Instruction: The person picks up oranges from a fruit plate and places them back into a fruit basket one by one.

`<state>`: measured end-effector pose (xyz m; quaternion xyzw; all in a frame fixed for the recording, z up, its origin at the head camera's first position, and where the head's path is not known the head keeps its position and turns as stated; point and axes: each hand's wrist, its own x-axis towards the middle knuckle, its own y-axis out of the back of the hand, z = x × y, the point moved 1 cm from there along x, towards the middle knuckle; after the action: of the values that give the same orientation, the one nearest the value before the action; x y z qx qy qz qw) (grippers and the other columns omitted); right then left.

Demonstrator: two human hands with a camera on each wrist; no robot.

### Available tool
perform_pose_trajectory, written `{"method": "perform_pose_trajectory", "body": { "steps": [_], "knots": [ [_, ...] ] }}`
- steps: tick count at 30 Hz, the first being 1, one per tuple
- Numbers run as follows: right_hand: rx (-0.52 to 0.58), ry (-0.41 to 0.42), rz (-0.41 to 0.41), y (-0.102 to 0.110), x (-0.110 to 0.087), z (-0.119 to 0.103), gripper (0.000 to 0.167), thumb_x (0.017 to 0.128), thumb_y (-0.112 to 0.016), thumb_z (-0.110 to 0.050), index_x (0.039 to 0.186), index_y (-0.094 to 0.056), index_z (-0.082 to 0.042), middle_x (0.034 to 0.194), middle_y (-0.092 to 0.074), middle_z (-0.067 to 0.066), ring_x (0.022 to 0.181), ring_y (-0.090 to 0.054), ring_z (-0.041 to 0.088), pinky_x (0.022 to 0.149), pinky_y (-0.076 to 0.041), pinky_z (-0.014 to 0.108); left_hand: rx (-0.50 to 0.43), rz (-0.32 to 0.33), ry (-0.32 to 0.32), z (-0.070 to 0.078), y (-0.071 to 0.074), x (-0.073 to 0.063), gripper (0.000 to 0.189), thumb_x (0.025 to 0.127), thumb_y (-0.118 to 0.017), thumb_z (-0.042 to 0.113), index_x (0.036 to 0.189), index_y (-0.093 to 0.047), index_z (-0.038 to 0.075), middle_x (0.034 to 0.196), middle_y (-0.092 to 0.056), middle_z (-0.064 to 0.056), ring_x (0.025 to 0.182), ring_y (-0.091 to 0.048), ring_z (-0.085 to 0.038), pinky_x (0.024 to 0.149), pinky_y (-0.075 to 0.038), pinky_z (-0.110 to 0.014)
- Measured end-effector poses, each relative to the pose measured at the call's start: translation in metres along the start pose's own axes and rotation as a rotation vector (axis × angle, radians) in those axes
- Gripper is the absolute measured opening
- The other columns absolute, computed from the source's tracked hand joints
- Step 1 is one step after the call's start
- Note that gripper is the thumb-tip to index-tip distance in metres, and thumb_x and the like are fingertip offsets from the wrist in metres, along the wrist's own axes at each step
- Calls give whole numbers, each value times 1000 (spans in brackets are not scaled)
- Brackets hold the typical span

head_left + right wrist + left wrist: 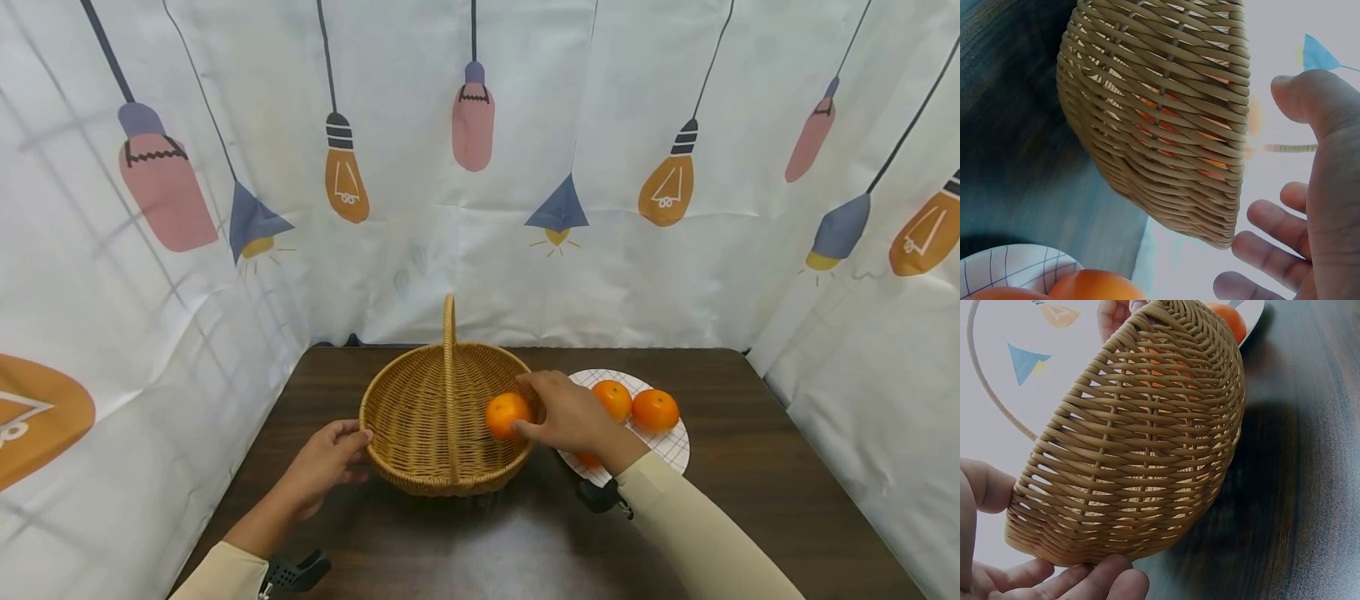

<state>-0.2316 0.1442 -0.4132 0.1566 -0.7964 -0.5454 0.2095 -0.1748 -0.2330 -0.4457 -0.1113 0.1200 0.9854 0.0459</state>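
A woven wicker basket (408, 417) with a tall arched handle (450, 375) stands on the table. My left hand (330, 462) grips its left rim, thumb over the edge and fingers along the outer side, as the left wrist view shows. Inside the basket, toward the right wall, is an orange (506, 417); its colour shows through the weave (1160, 81) in the right wrist view. Over the right rim is my right hand (573, 417), thumb and fingers spread with nothing held between them.
A white plate (675, 454) with a grid pattern lies right of the basket, partly behind the right forearm. On it are an orange (612, 398), a second orange (656, 411) and a mostly hidden third. A curtain (480, 275) printed with lamps encloses the dark wooden table (780, 500).
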Motion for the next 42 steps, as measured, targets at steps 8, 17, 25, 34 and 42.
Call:
{"method": "perform_pose_trajectory", "body": {
  "steps": [8, 17, 25, 34, 42],
  "knots": [
    [13, 6, 11, -3, -4, 6, 72, 90, -73, -55, 146, -55, -14, 143, -57, 8, 131, -52, 29, 95, -55, 48, -16, 6, 23, -1, 0, -1, 60, 106, -56, 23, 147, -33, -15, 133, -55, -32, 108, -66, -32, 80, -61, -47],
    [56, -31, 16, 2, -16, 16, 73, 89, -75, -55, 146, -55, -14, 145, -55, 7, 133, -50, 31, 97, -53, 54, -21, 2, 32, -2, 0, -2, 61, 107, -55, 24, 147, -32, -15, 134, -54, -32, 112, -64, -34, 80, -61, -47],
    [63, -84, 4, 7, -26, 27, 76, 88, -72, -62, 147, -54, -17, 147, -53, 5, 133, -50, 32, 98, -51, 57, 6, 7, 20, -1, 1, -1, 61, 107, -55, 25, 148, -32, -15, 136, -53, -33, 115, -63, -36, 80, -61, -48],
    [48, -77, 29, 9, -36, 45, 73, 89, -73, -57, 144, -57, -11, 142, -59, 6, 129, -55, 32, 99, -52, 53, -1, -6, 1, 0, 0, -1, 58, 107, -55, 24, 147, -35, -13, 134, -55, -30, 111, -64, -34, 81, -61, -48],
    [77, -84, 25, 9, -49, 57, 73, 89, -76, -52, 143, -56, -7, 140, -59, 8, 123, -59, 31, 99, -51, 53, -9, -2, 8, 1, 1, -3, 56, 107, -54, 23, 147, -36, -12, 134, -54, -29, 109, -64, -33, 82, -61, -47]
  ]
}}
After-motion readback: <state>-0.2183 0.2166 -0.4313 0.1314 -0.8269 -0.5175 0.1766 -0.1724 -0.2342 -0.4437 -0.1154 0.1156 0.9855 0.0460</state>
